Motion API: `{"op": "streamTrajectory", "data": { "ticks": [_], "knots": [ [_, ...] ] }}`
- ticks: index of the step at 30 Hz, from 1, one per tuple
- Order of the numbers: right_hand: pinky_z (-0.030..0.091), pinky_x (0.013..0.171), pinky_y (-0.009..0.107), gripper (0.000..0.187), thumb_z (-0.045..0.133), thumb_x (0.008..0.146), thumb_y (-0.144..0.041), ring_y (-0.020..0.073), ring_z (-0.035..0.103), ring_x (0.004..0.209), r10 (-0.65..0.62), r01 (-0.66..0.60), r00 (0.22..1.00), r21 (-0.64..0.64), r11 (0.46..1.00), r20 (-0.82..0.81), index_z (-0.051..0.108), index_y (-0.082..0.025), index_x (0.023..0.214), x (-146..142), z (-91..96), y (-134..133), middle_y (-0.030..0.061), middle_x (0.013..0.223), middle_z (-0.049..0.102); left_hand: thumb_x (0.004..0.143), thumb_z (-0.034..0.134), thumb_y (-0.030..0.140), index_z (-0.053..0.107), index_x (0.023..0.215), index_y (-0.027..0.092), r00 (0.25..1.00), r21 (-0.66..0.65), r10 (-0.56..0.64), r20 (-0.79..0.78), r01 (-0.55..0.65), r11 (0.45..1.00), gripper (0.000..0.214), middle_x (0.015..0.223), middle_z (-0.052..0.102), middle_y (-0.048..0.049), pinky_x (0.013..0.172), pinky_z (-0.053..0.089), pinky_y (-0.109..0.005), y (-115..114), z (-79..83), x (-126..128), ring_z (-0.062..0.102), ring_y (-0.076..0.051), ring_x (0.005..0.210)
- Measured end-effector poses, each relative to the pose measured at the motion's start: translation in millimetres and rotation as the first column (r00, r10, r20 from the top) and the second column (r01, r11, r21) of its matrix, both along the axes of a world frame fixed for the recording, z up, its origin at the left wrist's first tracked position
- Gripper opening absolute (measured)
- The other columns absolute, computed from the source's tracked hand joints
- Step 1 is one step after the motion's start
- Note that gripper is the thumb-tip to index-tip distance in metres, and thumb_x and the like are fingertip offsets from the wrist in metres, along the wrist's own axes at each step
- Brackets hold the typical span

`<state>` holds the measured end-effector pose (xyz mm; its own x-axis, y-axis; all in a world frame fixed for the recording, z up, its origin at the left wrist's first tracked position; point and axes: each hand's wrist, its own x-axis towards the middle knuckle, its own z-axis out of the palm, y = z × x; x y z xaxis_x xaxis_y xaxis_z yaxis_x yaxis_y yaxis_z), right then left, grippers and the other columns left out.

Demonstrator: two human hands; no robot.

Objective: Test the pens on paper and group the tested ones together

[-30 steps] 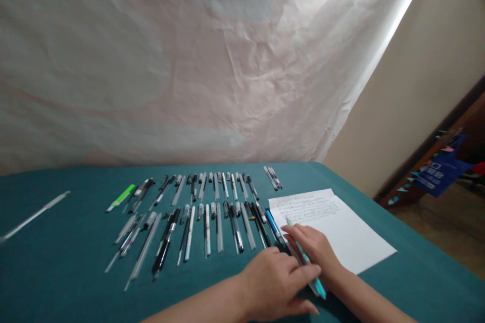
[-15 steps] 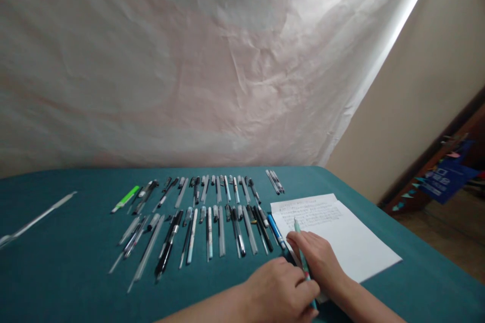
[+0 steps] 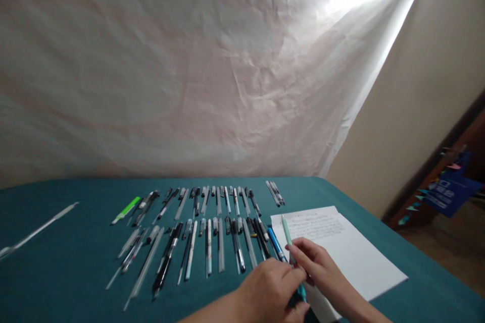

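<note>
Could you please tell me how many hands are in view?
2: the right hand holds the mint-green pen beside the white paper's left part, and the left hand is at the pen's near, turquoise end. Some fingers are hidden.

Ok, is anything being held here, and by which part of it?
Yes, a mint-green pen: the right hand pinches it around mid-length, and the left hand has its fingers at the turquoise near end.

We could read no words or numbers: the lines of writing [image 3: 312, 228] on the white paper [image 3: 364, 262] and the pale marks on the blue panel [image 3: 452, 192] were too blurred.
</note>
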<state>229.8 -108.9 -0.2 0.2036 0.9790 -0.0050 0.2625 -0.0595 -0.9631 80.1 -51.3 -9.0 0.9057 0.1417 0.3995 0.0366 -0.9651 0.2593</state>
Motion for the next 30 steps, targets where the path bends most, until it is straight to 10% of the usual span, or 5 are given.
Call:
{"op": "streamTrajectory", "data": {
  "ticks": [7,17,30],
  "knots": [
    [0.033,0.044,0.02,0.035,0.047,0.079,-0.047,0.0093,0.044,0.048,-0.143,0.118,0.925,0.09,0.989,0.351,0.059,-0.014,0.08,55,25.3,66,-0.0011,0.057,0.053,0.074,0.058,0.043,0.026,0.128,0.017,0.993,-0.065,0.104,-0.056,-0.107,0.992,0.068,0.109,0.058,-0.0103,0.08,0.042,-0.038,3,8.9,-11,0.055,-0.024,0.091],
    [0.049,0.066,0.03,0.024,0.052,0.084,-0.031,0.0157,0.058,0.077,-0.141,0.301,0.754,-0.148,0.942,0.641,0.059,-0.011,0.095,142,-4.8,186,0.0046,0.091,0.06,0.082,0.048,0.026,0.053,0.099,0.02,0.965,-0.059,0.249,-0.081,-0.254,0.965,0.019,0.101,0.056,-0.006,0.085,0.036,-0.037,25,21.6,-52,0.049,-0.022,0.093],
    [0.048,0.076,0.035,0.026,0.05,0.085,-0.032,0.0183,0.056,0.091,-0.1,0.341,0.641,-0.166,0.925,0.761,0.055,-0.016,0.105,140,-18.1,204,0.005,0.107,0.056,0.085,0.044,0.023,0.053,0.096,0.02,0.965,-0.08,0.253,-0.065,-0.258,0.963,0.014,0.098,0.057,-0.004,0.084,0.035,-0.035,27,17.6,-57,0.049,-0.019,0.092]
  ]
}}
